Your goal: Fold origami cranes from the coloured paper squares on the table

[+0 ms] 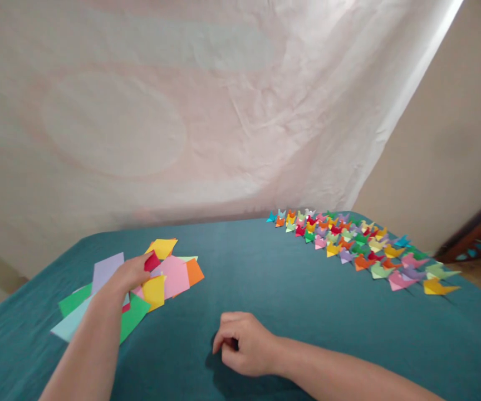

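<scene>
Red paper (152,260) sat pinched in my left grip (133,273); my right grip (246,344) curled narrow, with room toward the bench's (232,267) far edge.

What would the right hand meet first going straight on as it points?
Probably the nearer flat green paper sheet, leftward across the teal cloth from the right hand, though depth is unclear.

The one view comes from a camera on the person's head, above the near side of the green-covered table (240,267). It faces forward and somewhat down, toward the pale hanging sheet (207,111), which fills most of the upper half of the frame. The table's far edge runs a little below the middle. The left hand (134,275), left of centre, and the right hand (246,342), at lower centre, are near to the lens.
</scene>
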Motion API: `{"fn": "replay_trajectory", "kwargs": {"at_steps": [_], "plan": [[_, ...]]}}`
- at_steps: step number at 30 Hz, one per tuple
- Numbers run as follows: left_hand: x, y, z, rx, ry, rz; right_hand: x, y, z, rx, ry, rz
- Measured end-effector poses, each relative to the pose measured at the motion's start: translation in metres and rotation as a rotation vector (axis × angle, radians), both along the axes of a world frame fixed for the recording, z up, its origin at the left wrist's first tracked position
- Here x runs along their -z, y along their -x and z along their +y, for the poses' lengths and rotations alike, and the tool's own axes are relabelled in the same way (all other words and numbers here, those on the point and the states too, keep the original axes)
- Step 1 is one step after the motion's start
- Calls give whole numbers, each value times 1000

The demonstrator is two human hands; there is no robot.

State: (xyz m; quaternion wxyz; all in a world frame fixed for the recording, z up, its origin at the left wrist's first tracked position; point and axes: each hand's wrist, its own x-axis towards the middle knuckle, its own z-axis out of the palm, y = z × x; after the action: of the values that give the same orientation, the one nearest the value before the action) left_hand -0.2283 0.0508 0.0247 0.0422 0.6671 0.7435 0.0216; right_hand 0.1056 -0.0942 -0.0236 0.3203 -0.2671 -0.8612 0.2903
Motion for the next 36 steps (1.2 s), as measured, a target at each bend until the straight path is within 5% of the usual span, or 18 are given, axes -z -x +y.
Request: {"fn": "replay_trajectory", "kwargs": {"at_steps": [30, 36], "plan": [[-11, 21, -20, 50, -105, -45, -10, -2, -10, -10, 59, 1], [-6, 30, -19, -23, -100, -36, -11, -2, -10, -11, 56, -2]]}}
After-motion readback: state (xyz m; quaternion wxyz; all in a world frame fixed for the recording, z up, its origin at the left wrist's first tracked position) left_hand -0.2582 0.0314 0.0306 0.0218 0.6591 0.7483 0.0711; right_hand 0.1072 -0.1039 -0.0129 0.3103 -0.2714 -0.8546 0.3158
